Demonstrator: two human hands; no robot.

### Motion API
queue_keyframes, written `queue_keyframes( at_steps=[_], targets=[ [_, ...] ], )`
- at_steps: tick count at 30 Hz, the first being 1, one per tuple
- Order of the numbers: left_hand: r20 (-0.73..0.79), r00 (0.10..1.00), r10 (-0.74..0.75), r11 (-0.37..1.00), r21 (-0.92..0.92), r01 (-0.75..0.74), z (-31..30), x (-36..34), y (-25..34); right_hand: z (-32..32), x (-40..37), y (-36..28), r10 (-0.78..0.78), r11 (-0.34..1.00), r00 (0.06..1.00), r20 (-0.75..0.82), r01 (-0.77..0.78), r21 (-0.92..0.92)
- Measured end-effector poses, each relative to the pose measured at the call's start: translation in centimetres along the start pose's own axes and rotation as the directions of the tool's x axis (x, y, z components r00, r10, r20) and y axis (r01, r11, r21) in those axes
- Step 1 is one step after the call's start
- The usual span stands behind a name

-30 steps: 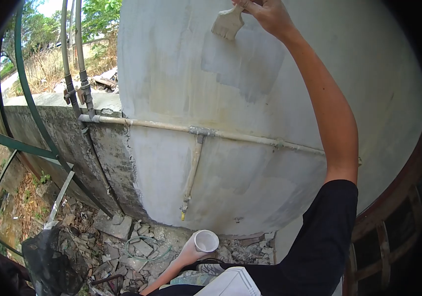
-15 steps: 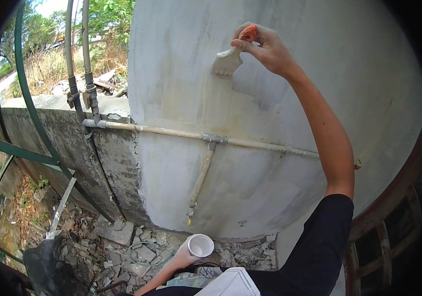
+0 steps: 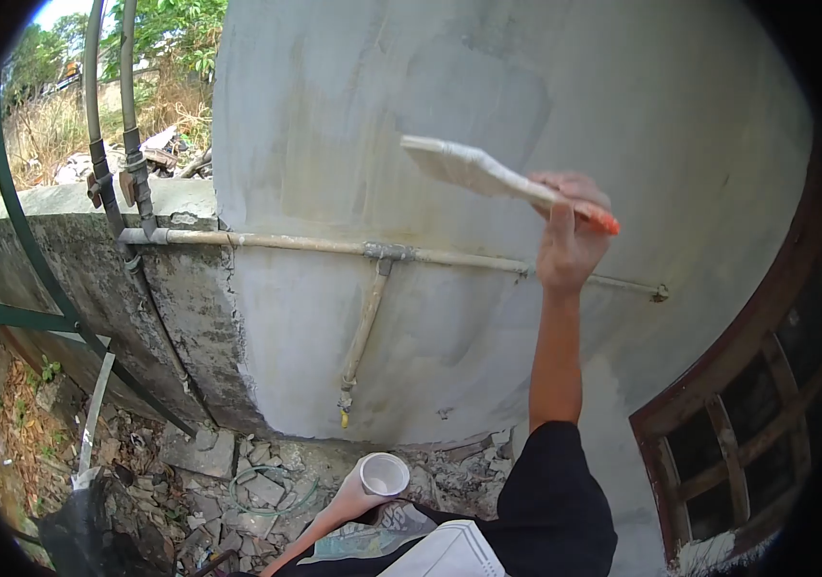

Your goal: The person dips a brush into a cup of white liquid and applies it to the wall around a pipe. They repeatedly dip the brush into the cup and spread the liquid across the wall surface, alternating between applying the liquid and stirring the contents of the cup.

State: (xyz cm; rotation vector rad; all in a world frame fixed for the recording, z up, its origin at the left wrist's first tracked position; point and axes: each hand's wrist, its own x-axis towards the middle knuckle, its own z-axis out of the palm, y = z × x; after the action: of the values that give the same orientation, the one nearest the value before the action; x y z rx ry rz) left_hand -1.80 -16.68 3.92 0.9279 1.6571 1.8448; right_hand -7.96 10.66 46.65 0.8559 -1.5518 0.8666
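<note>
My right hand (image 3: pixel 572 252) is closed around a paintbrush (image 3: pixel 473 168), gripping its handle near the orange end. The whitish bristles point left, in front of the grey wall (image 3: pixel 315 163). Above and behind the brush, the wall carries a darker, damp-looking patch. Low in the view, my left hand (image 3: pixel 353 492) is wrapped round a white cup (image 3: pixel 384 475) held close to my body. The cup's mouth faces up, and its inside looks whitish.
A pale pipe (image 3: pixel 286 242) crosses the wall, with a branch dropping to a yellow-tipped tap (image 3: pixel 345 415). Rubble (image 3: pixel 257 481) and a green hose loop cover the ground. A green metal frame (image 3: pixel 26 231) stands left, a wooden window grille (image 3: pixel 733 452) lower right.
My right hand has come down and to the right with the paintbrush, which has swung from bristles-down to nearly level. My left hand still holds the cup. The view has shifted slightly right.
</note>
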Motion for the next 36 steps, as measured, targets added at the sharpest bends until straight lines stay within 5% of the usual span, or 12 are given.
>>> queue_keyframes(
  at_steps=[3,6,10,11,13,17,25,28,31,32,34,36],
  targets=[
    [-0.053,0.994,-0.1,0.993,-0.06,0.097,-0.3,-0.5,-0.4,1.1,-16.5,-0.7,0.433,0.887,0.883,-0.182,-0.381,0.263],
    [-0.079,0.99,-0.118,0.993,0.015,0.12,-1.1,-1.2,-3.6,3.3,-29.9,-2.6,0.854,0.51,0.394,-0.34,-0.764,0.396],
    [-0.104,0.992,-0.065,0.996,0.054,0.071,-1.0,2.7,-3.1,4.0,-38.5,-7.4,0.893,0.149,-0.128,-0.431,-0.82,0.552],
    [-0.112,0.992,-0.065,0.996,0.06,0.073,-0.7,2.9,-3.0,3.7,-40.0,-8.3,0.893,0.155,-0.13,-0.43,-0.81,0.566],
    [-0.13,0.99,-0.058,0.995,0.073,0.068,0.0,3.8,-2.9,2.5,-41.8,-9.4,0.847,0.032,-0.3,-0.438,-0.794,0.607],
    [-0.17,0.984,-0.046,0.995,0.084,0.061,2.6,5.2,-2.7,-0.3,-42.8,-9.8,0.822,0.034,-0.4,-0.405,-0.676,0.736],
    [-0.252,0.968,0.019,0.985,0.172,0.026,9.0,7.6,-4.0,-6.4,-42.7,-11.4,0.907,0.147,-0.315,-0.28,-0.386,0.911],
    [-0.24,0.971,0.019,0.994,0.113,0.008,11.6,8.6,-3.8,-7.6,-46.2,-12.0,0.891,0.203,-0.268,-0.365,-0.484,0.851],
    [-0.234,0.972,0.006,0.998,0.058,0.008,13.9,9.0,-3.6,-10.1,-51.2,-11.6,0.931,0.128,-0.258,-0.259,-0.433,0.892],
    [-0.233,0.973,-0.005,0.999,0.046,0.016,14.3,8.8,-3.7,-11.0,-52.1,-11.9,0.932,0.11,-0.271,-0.241,-0.423,0.9],
    [-0.251,0.967,-0.054,0.996,0.052,0.069,15.2,7.5,-4.0,-12.3,-49.7,-13.8,0.88,-0.01,-0.453,-0.14,-0.313,0.95],
    [-0.28,0.958,-0.059,0.988,0.122,0.097,15.9,6.4,-4.1,-13.3,-51.9,-13.8,0.873,-0.085,-0.484,-0.06,-0.273,0.958]
  ],
)
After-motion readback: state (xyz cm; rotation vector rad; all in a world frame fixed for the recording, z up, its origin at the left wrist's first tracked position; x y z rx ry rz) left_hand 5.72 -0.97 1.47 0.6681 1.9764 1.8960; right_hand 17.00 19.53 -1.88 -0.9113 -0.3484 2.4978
